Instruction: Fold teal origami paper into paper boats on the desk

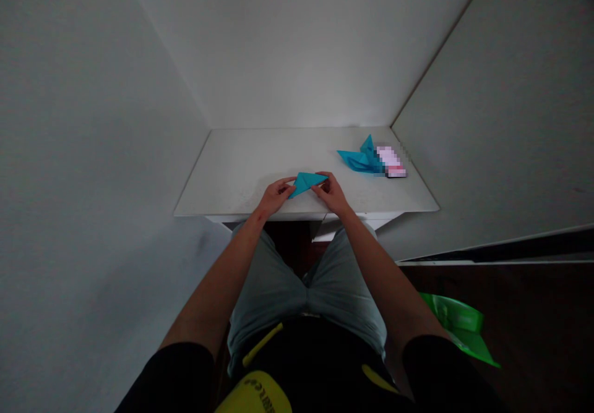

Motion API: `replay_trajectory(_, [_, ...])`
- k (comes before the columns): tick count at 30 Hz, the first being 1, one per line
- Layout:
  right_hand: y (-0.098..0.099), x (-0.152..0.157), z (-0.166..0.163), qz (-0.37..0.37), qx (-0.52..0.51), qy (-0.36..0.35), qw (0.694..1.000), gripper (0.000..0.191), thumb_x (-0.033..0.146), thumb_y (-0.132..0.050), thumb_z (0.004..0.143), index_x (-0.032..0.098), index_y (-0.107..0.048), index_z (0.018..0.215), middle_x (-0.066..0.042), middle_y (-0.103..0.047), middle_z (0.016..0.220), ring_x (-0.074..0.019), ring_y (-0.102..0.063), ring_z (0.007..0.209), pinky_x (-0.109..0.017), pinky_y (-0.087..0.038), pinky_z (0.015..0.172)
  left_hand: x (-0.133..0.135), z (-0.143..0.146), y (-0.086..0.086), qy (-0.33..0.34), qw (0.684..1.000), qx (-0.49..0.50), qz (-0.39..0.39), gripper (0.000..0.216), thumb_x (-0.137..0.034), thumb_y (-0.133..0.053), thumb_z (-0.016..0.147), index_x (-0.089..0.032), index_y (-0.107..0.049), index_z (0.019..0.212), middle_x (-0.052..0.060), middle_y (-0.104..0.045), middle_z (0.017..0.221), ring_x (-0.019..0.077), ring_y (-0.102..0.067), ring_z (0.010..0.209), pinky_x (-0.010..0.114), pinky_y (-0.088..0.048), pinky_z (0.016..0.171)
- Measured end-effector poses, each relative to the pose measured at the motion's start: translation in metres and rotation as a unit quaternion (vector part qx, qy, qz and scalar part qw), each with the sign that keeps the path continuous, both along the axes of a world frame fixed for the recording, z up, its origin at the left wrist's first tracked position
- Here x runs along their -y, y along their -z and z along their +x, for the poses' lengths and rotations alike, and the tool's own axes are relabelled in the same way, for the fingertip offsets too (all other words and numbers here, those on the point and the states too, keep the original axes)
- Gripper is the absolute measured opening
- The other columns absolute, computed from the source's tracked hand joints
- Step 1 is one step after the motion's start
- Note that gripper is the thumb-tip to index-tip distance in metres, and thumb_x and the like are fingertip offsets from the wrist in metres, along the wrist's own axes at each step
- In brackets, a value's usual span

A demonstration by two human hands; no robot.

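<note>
A folded piece of blue paper (308,182) is held between my two hands, just above the front part of the white table. My left hand (277,194) pinches its left end between thumb and fingers. At the right end, my right hand (330,191) grips the paper with the thumb in front and the fingers behind. The paper has a flat, pointed shape with a crease running across it. Farther back on the right, a folded blue paper boat (362,158) rests on the table.
A phone (390,162) with a blurred screen lies beside the blue paper boat. The white table (232,159) is hemmed in by walls at the back, left and right. A green plastic object (459,320) is on the dark floor at the lower right.
</note>
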State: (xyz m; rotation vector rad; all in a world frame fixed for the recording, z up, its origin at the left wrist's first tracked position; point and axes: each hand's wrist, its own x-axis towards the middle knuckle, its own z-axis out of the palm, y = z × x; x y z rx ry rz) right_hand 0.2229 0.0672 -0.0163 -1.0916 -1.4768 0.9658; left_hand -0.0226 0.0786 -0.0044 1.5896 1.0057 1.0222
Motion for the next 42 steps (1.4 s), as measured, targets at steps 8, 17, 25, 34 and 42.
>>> replay_trajectory(8, [-0.002, 0.001, 0.000, -0.007, 0.012, 0.001, 1.000, 0.066, 0.064, -0.080, 0.082, 0.028, -0.056, 0.131, -0.002, -0.068, 0.098, -0.0180, -0.058, 0.070, -0.033, -0.048, 0.062, -0.001, 0.001, 0.002, -0.009, 1.000, 0.020, -0.018, 0.063, -0.056, -0.077, 0.090, -0.015, -0.074, 0.137, 0.003, -0.074, 0.084, 0.0150, -0.065, 0.074, 0.028, -0.052, 0.071])
replay_trajectory(17, [-0.006, 0.003, -0.002, 0.003, 0.030, 0.022, 0.999, 0.051, 0.053, -0.073, 0.085, 0.027, -0.057, 0.126, 0.003, -0.062, 0.086, -0.0162, -0.053, 0.065, -0.031, -0.046, 0.061, 0.000, -0.001, 0.000, -0.007, 1.000, -0.017, -0.006, 0.062, -0.056, -0.074, 0.091, -0.015, -0.076, 0.138, 0.001, -0.073, 0.082, 0.0132, -0.060, 0.071, 0.026, -0.048, 0.069])
replay_trajectory(25, [-0.007, 0.003, -0.006, 0.015, 0.054, 0.108, 0.993, 0.037, 0.048, -0.075, 0.078, 0.026, -0.060, 0.104, 0.003, -0.060, 0.078, -0.0185, -0.054, 0.069, -0.033, -0.048, 0.068, 0.012, 0.005, -0.009, 0.020, 0.998, -0.065, -0.017, 0.067, -0.058, -0.088, 0.079, -0.018, -0.080, 0.132, 0.004, -0.078, 0.084, 0.0146, -0.059, 0.067, 0.029, -0.048, 0.068])
replay_trajectory(34, [-0.009, 0.006, -0.005, 0.016, 0.041, 0.064, 0.997, 0.042, 0.056, -0.081, 0.077, 0.025, -0.066, 0.102, 0.000, -0.066, 0.086, -0.0193, -0.057, 0.075, -0.034, -0.050, 0.071, 0.015, 0.010, -0.006, 0.001, 0.981, -0.181, 0.066, 0.041, -0.052, -0.077, 0.088, -0.024, -0.086, 0.116, -0.001, -0.076, 0.081, 0.0176, -0.063, 0.072, 0.028, -0.043, 0.067])
replay_trajectory(42, [-0.007, 0.009, -0.012, 0.046, 0.082, 0.018, 0.995, 0.066, 0.052, -0.081, 0.083, 0.027, -0.059, 0.140, -0.005, -0.065, 0.115, -0.0133, -0.053, 0.065, -0.031, -0.051, 0.062, 0.007, 0.012, -0.001, -0.051, 0.992, -0.107, 0.043, 0.037, -0.051, -0.061, 0.100, -0.019, -0.079, 0.092, 0.002, -0.074, 0.082, 0.0191, -0.066, 0.079, 0.028, -0.048, 0.072])
